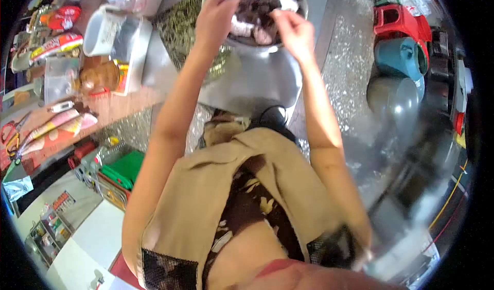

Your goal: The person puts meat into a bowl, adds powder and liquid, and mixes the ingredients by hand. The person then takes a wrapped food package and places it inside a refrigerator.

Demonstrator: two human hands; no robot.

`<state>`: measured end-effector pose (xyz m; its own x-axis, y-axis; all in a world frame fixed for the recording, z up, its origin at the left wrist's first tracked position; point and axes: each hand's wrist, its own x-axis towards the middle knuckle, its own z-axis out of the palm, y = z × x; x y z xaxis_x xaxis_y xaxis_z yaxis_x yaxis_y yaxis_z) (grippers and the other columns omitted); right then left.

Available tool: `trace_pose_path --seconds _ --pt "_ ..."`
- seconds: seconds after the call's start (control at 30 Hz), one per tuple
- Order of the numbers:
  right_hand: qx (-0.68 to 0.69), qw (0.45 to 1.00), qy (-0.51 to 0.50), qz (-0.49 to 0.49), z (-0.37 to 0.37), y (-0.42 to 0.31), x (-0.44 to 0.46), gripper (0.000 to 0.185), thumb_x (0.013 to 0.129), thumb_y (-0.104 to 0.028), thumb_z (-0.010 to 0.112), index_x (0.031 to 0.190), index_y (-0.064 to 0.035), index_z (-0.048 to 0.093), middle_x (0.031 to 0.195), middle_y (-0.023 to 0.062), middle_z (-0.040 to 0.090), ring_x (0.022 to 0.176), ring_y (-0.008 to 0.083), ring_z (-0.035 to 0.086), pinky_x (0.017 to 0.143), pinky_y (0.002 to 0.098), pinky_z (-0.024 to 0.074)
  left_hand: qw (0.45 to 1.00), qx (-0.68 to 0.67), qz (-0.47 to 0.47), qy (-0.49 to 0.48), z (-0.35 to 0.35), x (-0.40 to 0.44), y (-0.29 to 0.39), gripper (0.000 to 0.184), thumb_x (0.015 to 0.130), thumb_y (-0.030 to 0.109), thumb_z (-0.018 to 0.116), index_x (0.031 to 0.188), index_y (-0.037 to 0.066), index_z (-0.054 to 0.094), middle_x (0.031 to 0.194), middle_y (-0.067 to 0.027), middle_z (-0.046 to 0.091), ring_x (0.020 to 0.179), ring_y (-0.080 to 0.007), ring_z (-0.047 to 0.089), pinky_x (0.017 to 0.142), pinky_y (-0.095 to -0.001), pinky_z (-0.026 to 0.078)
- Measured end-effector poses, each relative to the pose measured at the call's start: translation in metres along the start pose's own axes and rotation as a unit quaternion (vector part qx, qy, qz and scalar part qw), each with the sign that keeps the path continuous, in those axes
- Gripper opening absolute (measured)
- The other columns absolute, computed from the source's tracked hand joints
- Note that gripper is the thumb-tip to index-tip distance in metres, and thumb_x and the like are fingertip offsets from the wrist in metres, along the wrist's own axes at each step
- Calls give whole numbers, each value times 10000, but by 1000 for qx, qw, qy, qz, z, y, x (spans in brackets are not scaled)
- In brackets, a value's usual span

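Observation:
A round metal bowl point(303, 13) at the top of the head view holds a dark, wet-looking mass point(253, 4) with several pale pinkish pieces point(242, 28); their kind I cannot make out. Over the bowl's left side is my left hand point(220, 14), its fingers smeared by motion. My right hand point(297, 31) reaches over the right side, thumb and fingers pinched together at the edge of the dark mass. What lies in that pinch is too small to name. Beneath the bowl is a shiny metal surface point(252, 79).
Dark green patterned material point(180, 30) lies left of the bowl. Further left, a wooden table point(128, 104) carries a white plastic container point(100, 32), packets and scissors point(10, 135). On the floor to the right stand a red plastic item point(393, 20), a blue-green jug point(396, 56) and a metal pot point(393, 99).

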<state>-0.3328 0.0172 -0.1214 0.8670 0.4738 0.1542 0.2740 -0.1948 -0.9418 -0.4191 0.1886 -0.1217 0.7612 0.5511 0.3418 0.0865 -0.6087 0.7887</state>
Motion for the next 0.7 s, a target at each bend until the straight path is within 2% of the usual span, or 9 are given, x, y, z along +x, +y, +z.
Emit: trace_pose_path --seconds 0.03,0.1,0.13,0.2,0.3,0.47,0.53,0.57,0.7 --pt "41 999 8 18 -5 4 -12 263 824 -277 577 874 -31 656 725 58 641 672 83 554 634 238 446 991 82 105 -12 4 18 19 257 781 59 570 1034 93 603 975 -117 576 838 -284 564 727 -321 455" --pt "30 998 39 25 -12 -5 -40 242 825 -257 576 843 -30 658 687 46 631 645 76 537 612 240 443 976 169 23 -135 39 53 -10 216 828 217 463 853 40 584 1012 -101 543 976 -286 480 829 -398 394" --pt "28 998 37 37 -13 -3 -56 242 825 -257 576 843 -30 658 687 46 631 645 76 537 612 240 443 939 291 147 -110 44 41 -15 178 807 180 469 811 27 561 936 -97 527 903 -268 488 761 -376 409" --pt "-35 985 -119 122 -13 2 -85 250 828 -270 569 825 -35 654 656 43 624 622 72 524 595 249 440 825 437 349 -83 39 28 -20 150 743 116 496 828 2 540 823 -89 490 805 -228 491 684 -326 421" --pt "-169 929 -311 106 21 33 -123 216 818 -212 525 905 -56 646 783 175 624 734 197 614 702 314 472 812 418 391 -117 21 28 -12 155 725 120 516 846 30 547 819 -81 489 817 -221 492 676 -304 421" --pt "-64 951 -254 163 116 76 -159 279 822 -207 553 1026 -20 586 928 132 629 828 203 611 744 306 482 887 197 381 -169 -31 25 -28 308 723 69 512 1024 15 552 1059 -158 525 995 -296 505 845 -338 414" --pt "313 896 -8 316 149 73 -157 340 817 -230 603 1030 29 545 889 100 608 800 181 595 714 274 484 957 84 241 -137 -70 4 -39 388 726 76 537 1112 46 534 1161 -191 489 1067 -306 484 895 -337 392" --pt "307 898 -2 314 157 68 -152 340 817 -230 603 1030 29 545 889 100 608 800 181 595 714 274 484 976 47 210 -40 -73 -21 -72 289 791 54 542 1076 87 572 1036 -131 557 925 -296 544 805 -330 437" --pt "257 863 46 433 183 55 -134 450 833 -218 596 1162 28 413 1059 126 536 928 209 541 821 324 469 993 109 53 -8 -93 -98 -162 402 781 145 565 1167 55 499 1222 -186 418 1103 -382 395 923 -438 345"
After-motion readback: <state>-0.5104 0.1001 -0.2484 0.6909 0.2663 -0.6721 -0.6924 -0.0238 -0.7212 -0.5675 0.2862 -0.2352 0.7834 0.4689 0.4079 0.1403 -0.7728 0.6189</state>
